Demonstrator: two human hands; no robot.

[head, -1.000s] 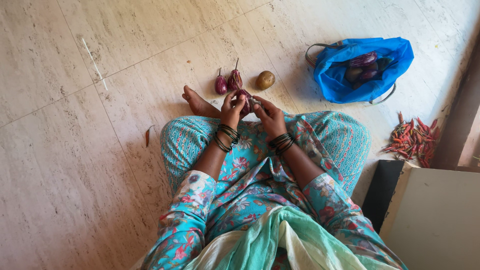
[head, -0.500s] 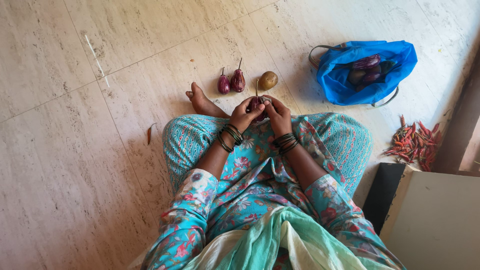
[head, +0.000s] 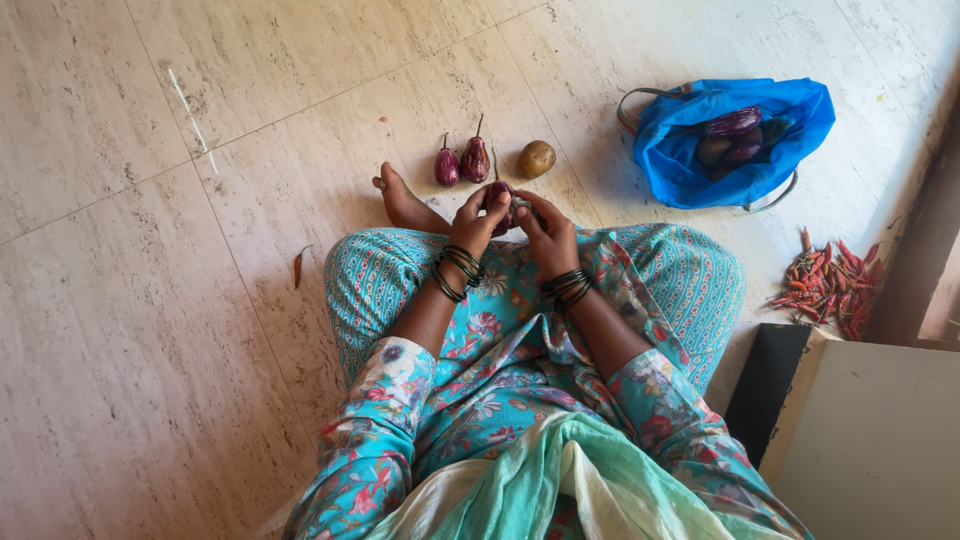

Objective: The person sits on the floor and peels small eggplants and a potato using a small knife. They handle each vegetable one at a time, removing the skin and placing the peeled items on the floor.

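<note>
I sit cross-legged on a pale stone floor. My left hand (head: 474, 224) and my right hand (head: 543, 228) are both closed around one small purple striped eggplant (head: 499, 195), held just above my knees with its stem pointing up. Both wrists carry dark bangles. Two more small purple eggplants (head: 461, 164) lie on the floor just beyond my hands, next to a brown potato (head: 536, 158). My bare foot (head: 402, 203) pokes out to the left of the held eggplant.
A blue bag (head: 735, 140) with handles lies open at the upper right, holding several eggplants. A pile of red chillies (head: 832, 283) sits at the right near a dark door frame. One loose chilli (head: 299, 267) lies left. A pale board (head: 880, 430) fills the lower right.
My hands turned the eggplant between them and lifted it slightly; its stem now points up. The view shifted a little.
</note>
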